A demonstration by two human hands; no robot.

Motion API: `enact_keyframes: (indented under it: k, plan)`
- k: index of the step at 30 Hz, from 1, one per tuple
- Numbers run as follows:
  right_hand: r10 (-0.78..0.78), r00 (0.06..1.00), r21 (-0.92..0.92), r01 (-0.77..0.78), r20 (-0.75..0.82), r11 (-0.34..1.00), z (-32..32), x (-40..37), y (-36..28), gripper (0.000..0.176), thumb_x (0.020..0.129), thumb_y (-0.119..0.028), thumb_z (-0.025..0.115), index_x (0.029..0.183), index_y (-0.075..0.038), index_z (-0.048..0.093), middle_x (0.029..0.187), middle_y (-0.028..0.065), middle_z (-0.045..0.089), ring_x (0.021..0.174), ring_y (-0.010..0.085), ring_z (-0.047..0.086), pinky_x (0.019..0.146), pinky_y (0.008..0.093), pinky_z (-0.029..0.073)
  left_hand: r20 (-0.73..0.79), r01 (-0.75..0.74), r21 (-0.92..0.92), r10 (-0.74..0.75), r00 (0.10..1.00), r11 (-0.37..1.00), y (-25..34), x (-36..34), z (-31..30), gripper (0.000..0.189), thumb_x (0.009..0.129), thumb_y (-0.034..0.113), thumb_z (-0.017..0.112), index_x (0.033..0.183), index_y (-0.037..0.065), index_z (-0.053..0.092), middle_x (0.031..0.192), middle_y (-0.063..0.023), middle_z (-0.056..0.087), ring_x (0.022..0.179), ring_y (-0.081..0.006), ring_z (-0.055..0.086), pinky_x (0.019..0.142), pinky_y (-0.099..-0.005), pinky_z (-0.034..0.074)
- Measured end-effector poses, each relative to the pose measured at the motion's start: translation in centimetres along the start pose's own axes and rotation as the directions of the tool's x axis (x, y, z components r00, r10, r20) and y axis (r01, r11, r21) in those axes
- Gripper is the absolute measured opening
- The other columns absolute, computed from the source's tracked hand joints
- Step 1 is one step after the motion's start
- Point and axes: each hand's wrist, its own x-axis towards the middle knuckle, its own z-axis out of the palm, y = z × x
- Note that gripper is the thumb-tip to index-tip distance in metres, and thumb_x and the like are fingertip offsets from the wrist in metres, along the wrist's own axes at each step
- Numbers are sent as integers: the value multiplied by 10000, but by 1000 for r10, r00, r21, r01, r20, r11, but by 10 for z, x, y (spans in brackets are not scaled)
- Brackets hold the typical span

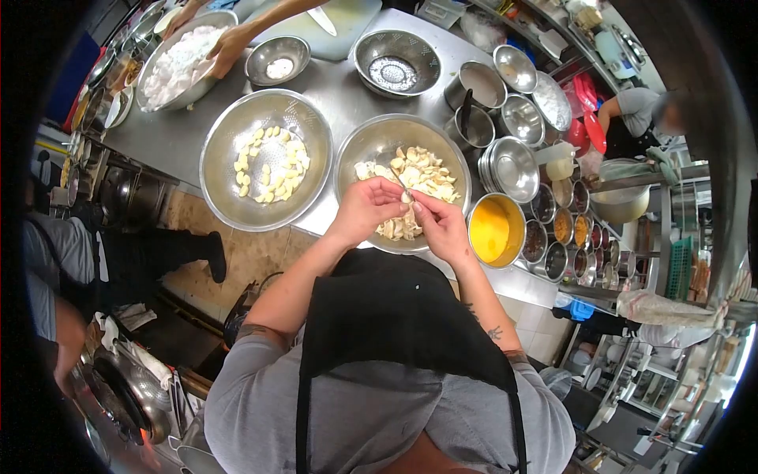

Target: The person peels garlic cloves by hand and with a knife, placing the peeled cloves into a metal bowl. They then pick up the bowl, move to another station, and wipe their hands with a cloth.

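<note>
My left hand (pixel 368 208) and my right hand (pixel 442 227) meet over a large steel bowl (pixel 344 157). In my left fingertips is a pale garlic clove (pixel 407 197). A thin blade, seemingly of a small knife (pixel 397 175), slants up and left from between the fingers; its handle is hidden, apparently in my closed right hand. Below lie many unpeeled garlic cloves (pixel 426 171) and loose skins (pixel 400 227). To the left, peeled garlic cloves (pixel 272 189) lie in a perforated steel bowl (pixel 215 150).
Another person's hand (pixel 229 49) rests at a bowl of white pieces (pixel 185 59) at upper left. An empty colander (pixel 397 65) stands behind. At right are a pot of yellow liquid (pixel 491 229), stacked steel bowls (pixel 512 170) and several ingredient tins. A knife (pixel 322 21) lies on a board.
</note>
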Motion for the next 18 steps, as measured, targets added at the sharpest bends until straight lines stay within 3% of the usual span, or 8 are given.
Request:
enact_keyframes:
  k: [1, 3, 7, 10, 13, 16, 18]
  plan:
    - [-13, 1000, 10, 13, -3, 1000, 0, 1, 2, 288, 959, -81, 566, 1227, 11, 614, 737, -44, 555, 611, 12, 445, 539, 176, 371, -1, 2, -15, -2, 1000, 1000, 1, 0, 0, 207, 841, -54, 658, 1032, -30, 583, 984, -112, 665, 916, -158, 656, 820, -283, 553]
    - [99, 994, 193, -108, 56, 975, -4, 1, 5, 287, 965, -90, 557, 1232, 2, 612, 727, -33, 556, 581, 18, 434, 512, 175, 346, 11, 12, -64, -11, 1000, 998, 1, 0, 1, 210, 845, -48, 658, 1040, -28, 585, 993, -114, 664, 921, -160, 655, 822, -285, 554]
    - [295, 940, 477, -341, 171, 810, -9, 1, -1, 292, 976, -109, 541, 1246, -18, 605, 707, -27, 539, 544, 29, 415, 482, 174, 317, 52, 50, -177, -42, 998, 983, 0, 1, -2, 223, 849, -38, 658, 1059, -22, 585, 1016, -116, 659, 930, -168, 655, 827, -293, 560]
    - [287, 938, 494, -347, 196, 797, -11, 1, 2, 313, 983, -121, 531, 1276, -27, 584, 685, -39, 508, 561, 32, 421, 497, 179, 335, 68, 40, -189, -28, 997, 981, -6, 1, -4, 226, 856, -39, 645, 1072, -20, 583, 1035, -118, 654, 936, -176, 655, 835, -301, 563]
    - [177, 983, 230, -183, 45, 956, -2, 1, 7, 322, 993, -135, 513, 1292, -29, 570, 687, -40, 500, 580, 34, 425, 515, 183, 352, 35, 61, -192, -55, 998, 980, -3, 1, -1, 234, 871, -39, 621, 1101, -24, 581, 1049, -117, 650, 948, -182, 653, 849, -310, 562]
    - [197, 980, 286, -194, 18, 938, -1, -3, -2, 341, 996, -140, 508, 1315, -29, 549, 699, -40, 506, 600, 32, 435, 534, 184, 369, 14, 87, -221, -86, 996, 971, 7, -1, 4, 261, 884, -34, 600, 1144, -26, 576, 1059, -114, 648, 962, -184, 649, 866, -316, 559]
    - [197, 977, 292, -213, 84, 932, -3, 0, 4, 352, 994, -136, 511, 1329, -31, 537, 703, -41, 510, 598, 30, 438, 535, 184, 372, 12, 94, -228, -94, 995, 969, 7, -1, 3, 280, 891, -22, 597, 1170, -24, 569, 1066, -111, 646, 968, -184, 647, 876, -319, 556]
